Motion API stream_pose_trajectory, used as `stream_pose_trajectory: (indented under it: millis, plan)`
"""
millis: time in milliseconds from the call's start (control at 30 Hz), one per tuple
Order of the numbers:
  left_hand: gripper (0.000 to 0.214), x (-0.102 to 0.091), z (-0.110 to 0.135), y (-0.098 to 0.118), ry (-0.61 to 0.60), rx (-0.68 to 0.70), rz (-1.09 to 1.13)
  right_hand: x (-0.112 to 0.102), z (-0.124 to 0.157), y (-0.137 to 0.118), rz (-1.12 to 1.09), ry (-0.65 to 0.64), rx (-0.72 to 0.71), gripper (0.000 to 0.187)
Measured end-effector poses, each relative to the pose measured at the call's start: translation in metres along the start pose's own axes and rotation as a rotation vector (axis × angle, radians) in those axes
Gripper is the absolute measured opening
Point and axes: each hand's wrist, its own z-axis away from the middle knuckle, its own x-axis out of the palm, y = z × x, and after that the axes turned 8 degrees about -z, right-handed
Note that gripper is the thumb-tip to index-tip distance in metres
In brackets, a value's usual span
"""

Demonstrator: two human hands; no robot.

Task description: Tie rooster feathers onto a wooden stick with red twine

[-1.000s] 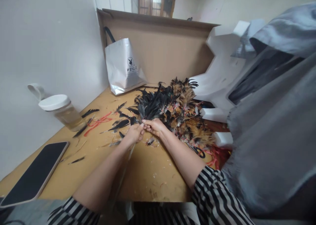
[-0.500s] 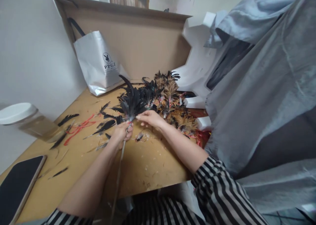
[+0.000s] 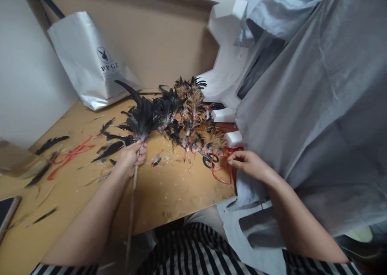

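My left hand (image 3: 132, 158) is wrapped around the thin stick (image 3: 132, 198) of a feather duster, just below its feathers. Black feathers (image 3: 142, 118) fan out from the top of the stick, one long plume curving to the left. At the table's right edge, my right hand (image 3: 249, 166) pinches red plastic string (image 3: 222, 180), which trails in loops. Scissors with black handles (image 3: 211, 160) lie beside the string, their blades partly under feathers. Bundles of brown feathers (image 3: 211, 136) and black ones are heaped behind them.
Loose black feathers (image 3: 109, 152) and red strips (image 3: 71, 156) are scattered on the left of the table (image 3: 169, 202). A silver bag (image 3: 87, 61) leans at the back against cardboard. A jar (image 3: 18, 160) and a phone (image 3: 7, 214) stand far left. Grey cloth (image 3: 302, 118) hangs right, beside white foam (image 3: 223, 61).
My right hand has left the base of the black feathers and moved right to the red string. My left hand still grips the stick. The view has turned right and down.
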Motion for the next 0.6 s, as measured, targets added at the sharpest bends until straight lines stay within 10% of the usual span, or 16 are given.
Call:
stream_pose_trajectory:
  millis: [367,467,600]
  plan:
    - [0.009,-0.002,0.004,0.007,-0.018,0.013,0.031,0.033,0.009,-0.011,0.848,0.093,0.248,0.022]
    - [0.009,-0.001,0.007,0.009,-0.021,0.022,0.024,0.027,0.009,-0.013,0.679,0.124,0.183,0.017]
    - [0.009,0.0,0.008,0.01,-0.043,0.021,0.011,-0.003,0.014,-0.037,-0.035,0.469,-0.138,0.017]
